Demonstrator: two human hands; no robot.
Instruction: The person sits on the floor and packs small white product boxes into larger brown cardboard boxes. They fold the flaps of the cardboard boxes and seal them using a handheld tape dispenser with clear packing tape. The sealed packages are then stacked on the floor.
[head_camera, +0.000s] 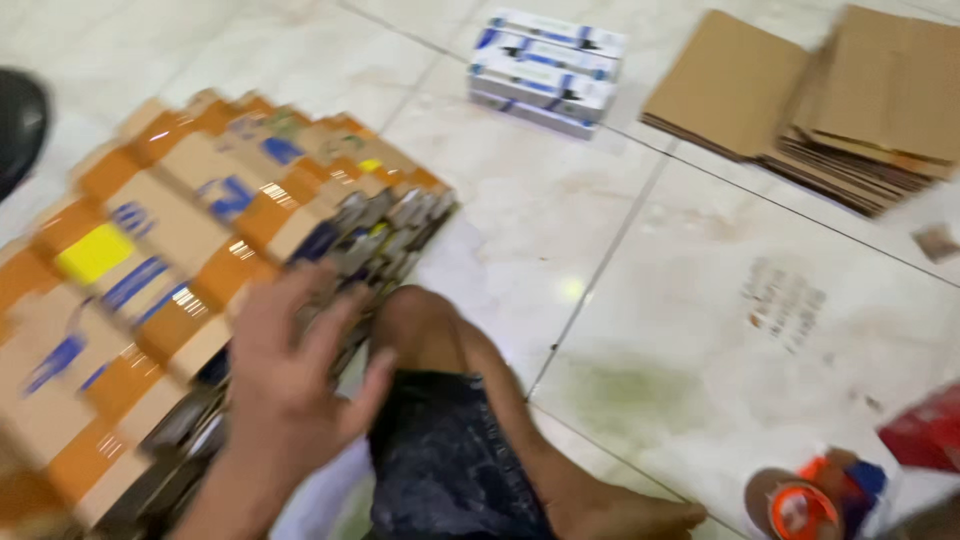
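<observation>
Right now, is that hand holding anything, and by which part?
Nothing is gripped: the left hand lies open, fingers spread, on the edge of the flattened carton stack.

Pale tiled floor (700, 330) under flattened cartons (200, 260) (fanned out), cardboard sheets (830, 100), white boxes (548, 70).

Pale glossy floor tiles (700, 300), marbled cream, split by thin dark grout lines running diagonally. Soft glare at the centre, light from above. Faint greenish stain and scuffed grey marks toward the right. Far right: plain brown cardboard sheets (840, 100), stacked flat and fanned. Far centre: small pile of white-and-blue boxes (545, 70). Near right corner: orange tape dispenser (805, 505) beside something red (925, 430) (too blurred to tell what). Dark rounded shape (18, 125) at the far left edge.
</observation>
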